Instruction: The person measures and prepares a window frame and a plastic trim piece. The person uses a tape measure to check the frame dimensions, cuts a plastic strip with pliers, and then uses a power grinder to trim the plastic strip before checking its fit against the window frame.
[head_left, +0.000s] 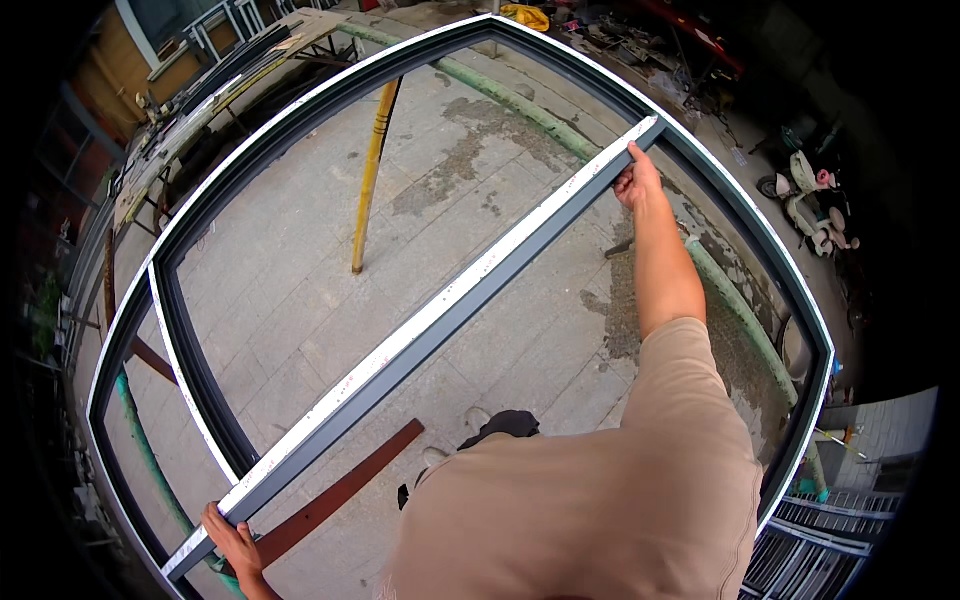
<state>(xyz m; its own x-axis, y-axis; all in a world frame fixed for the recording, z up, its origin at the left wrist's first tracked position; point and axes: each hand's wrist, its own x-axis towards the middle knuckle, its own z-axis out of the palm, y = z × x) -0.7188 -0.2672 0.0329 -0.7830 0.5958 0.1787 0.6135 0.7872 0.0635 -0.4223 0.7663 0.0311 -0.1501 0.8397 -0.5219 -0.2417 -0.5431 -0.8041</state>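
A long grey bar (425,354) with white film along its top face crosses a large window frame (330,98) at a slant. My left hand (235,545) grips the bar near its lower-left end, beside a shorter crosspiece (187,370). At the far right my outstretched right hand (638,178) holds the same bar close to where it meets the frame's outer rail. Its thumb lies against the bar's side, and its other fingers are partly hidden. The frame has dark grooved inner edges and white outer faces.
Green poles (520,105) and a reddish-brown flat bar (345,490) lie beneath the frame. A yellow pole (375,180) leans inside the opening, over grey paving (300,230). Behind stand a cluttered workbench (200,130) and a scooter (812,205). Metal racks (815,540) are at lower right.
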